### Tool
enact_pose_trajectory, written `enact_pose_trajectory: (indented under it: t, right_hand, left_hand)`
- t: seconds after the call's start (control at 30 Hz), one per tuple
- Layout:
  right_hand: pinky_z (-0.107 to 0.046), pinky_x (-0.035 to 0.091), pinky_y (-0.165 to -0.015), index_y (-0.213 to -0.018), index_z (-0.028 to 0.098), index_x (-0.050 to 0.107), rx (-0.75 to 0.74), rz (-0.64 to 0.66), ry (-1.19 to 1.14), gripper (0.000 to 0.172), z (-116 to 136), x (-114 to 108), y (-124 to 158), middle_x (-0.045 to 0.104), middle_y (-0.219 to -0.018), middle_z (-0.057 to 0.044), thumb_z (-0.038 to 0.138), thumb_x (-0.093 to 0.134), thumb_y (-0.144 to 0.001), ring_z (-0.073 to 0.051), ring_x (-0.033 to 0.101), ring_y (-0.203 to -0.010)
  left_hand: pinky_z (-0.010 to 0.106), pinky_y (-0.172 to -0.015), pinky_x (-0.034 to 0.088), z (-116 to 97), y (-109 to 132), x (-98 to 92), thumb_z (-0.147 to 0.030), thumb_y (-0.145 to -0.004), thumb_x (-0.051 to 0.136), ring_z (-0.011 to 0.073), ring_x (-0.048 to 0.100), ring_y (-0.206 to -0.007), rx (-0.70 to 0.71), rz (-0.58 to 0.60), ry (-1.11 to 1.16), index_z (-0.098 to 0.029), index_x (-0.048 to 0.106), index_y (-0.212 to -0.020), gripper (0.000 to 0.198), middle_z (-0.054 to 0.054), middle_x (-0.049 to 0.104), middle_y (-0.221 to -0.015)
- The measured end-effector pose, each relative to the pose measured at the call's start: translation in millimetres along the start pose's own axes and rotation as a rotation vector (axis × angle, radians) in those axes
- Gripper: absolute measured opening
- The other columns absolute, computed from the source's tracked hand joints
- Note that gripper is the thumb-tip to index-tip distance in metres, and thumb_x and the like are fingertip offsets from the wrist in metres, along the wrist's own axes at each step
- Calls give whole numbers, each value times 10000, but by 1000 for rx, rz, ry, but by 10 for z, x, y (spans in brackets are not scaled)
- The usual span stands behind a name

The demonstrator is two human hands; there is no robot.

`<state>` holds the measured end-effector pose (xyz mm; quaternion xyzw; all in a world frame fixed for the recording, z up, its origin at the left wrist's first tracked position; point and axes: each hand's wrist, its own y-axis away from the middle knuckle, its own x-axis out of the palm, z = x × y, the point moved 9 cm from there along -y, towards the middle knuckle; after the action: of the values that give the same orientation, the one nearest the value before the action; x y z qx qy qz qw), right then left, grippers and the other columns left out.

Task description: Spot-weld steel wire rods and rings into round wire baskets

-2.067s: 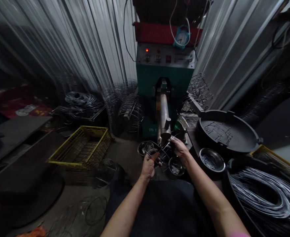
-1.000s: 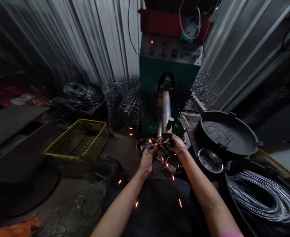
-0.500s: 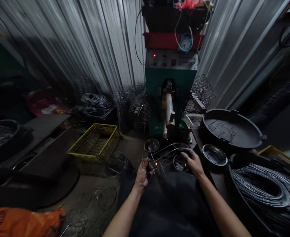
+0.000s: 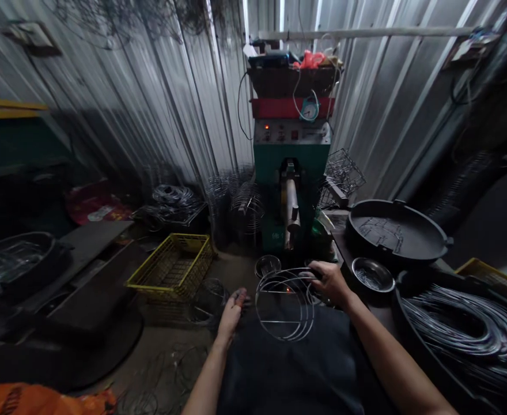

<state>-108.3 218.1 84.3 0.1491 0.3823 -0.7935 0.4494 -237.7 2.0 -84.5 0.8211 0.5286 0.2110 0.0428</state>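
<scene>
On the wire frame [image 4: 284,314], right hand [image 4: 332,282] closes, fingertips unseen.

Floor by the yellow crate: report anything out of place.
Loose wire loops lie strewn on the floor near the crate, beside the open left hand; the right hand grips a wire frame. A crumpled orange bag lies lower left.

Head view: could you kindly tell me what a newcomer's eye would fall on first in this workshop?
The round wire frame stands out, gripped at its rim by the right hand over the dark lap, the left hand open beside it. Behind it rises the green machine with a lit red lamp; a yellow basket sits left, shiny wire coils lower right.
</scene>
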Motion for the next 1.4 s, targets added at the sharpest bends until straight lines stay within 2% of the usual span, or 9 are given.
enact_pose_trajectory:
  t: [0.07, 0.17, 0.3, 0.37, 0.47, 0.67, 0.83, 1.1, 1.4]
  right_hand:
    - [-225, 300, -474, -614, 206, 622, 15, 78, 40, 210, 111, 166, -96, 537, -497, 2, 414, 641, -635, -107, 438, -461]
    - [-210, 247, -434, -561, 180, 608, 77, 220, 92, 252, 200, 368, -241, 508, -453, 16, 420, 632, -638, -84, 405, -436]
    - [-200, 283, -451, -612, 173, 628, 188, 432, -46, 231, 125, 497, -286, 563, -532, 23, 403, 645, -620, -93, 451, -493]
    - [-205, 344, -506, -731, 172, 647, 246, 480, -202, 251, 23, 509, -219, 614, -655, 15, 400, 642, -626, -117, 509, -577]
    - [-239, 403, -629, -865, 177, 637, 307, 396, -345, 300, -181, 484, -84, 637, -815, -5, 405, 602, -673, -159, 555, -734]
    - [-287, 390, -710, -916, 213, 616, 328, 162, -248, 283, -507, 562, 161, 633, -823, -20, 412, 489, -761, -190, 560, -796]
    - [-257, 382, -645, -880, 222, 607, 312, 66, -200, 277, -642, 610, 262, 615, -739, -7, 428, 448, -783, -164, 549, -692]
    - [-222, 357, -549, -858, 162, 575, 319, 76, -90, 346, -754, 681, 377, 513, -598, 9, 424, 354, -813, -121, 468, -554]
    - [-249, 405, -682, -898, 169, 594, 249, 121, -35, 287, -788, 614, 137, 631, -806, -47, 307, 358, -812, -158, 566, -759]
  left_hand:
    - [244, -723, 430, -435, 80, 152, -326, -572, 717, 178, 593, -841, 253, 26, -100, -169, 592, -961, 437, 67, 645, -890]
    - [272, -834, 391, -896, 258, 753, -228, -538, 741, 215, 539, -979, 452, 313, -271, -201, 597, -1023, 507, 74, 617, -1027]
    - [233, -667, 430, -966, 159, 1151, -292, -608, 692, 170, 575, -756, 376, 465, -300, -172, 659, -865, 286, 56, 649, -813]
    - [192, -518, 394, -824, -18, 1082, -348, -610, 682, 113, 534, -578, 270, 414, -216, -154, 657, -811, 281, 26, 614, -659]
    - [156, -370, 256, -532, -238, 871, -408, -580, 688, 39, 366, -387, 142, 316, -96, -146, 632, -814, 356, -41, 495, -503]
    - [147, -335, 165, -168, -354, 743, -449, -584, 673, 19, 269, -345, 9, 294, -161, -155, 594, -873, 420, -78, 387, -475]
    - [151, -341, 156, -99, -357, 762, -457, -598, 659, 13, 252, -353, -37, 308, -245, -161, 591, -885, 418, -76, 385, -498]
    - [163, -357, 166, 24, -384, 762, -497, -610, 620, 17, 250, -367, -49, 333, -344, -141, 578, -957, 498, -87, 366, -503]
    - [171, -389, 224, -170, -377, 923, -468, -667, 585, 40, 315, -396, -10, 325, -475, -136, 580, -1022, 486, -60, 427, -491]
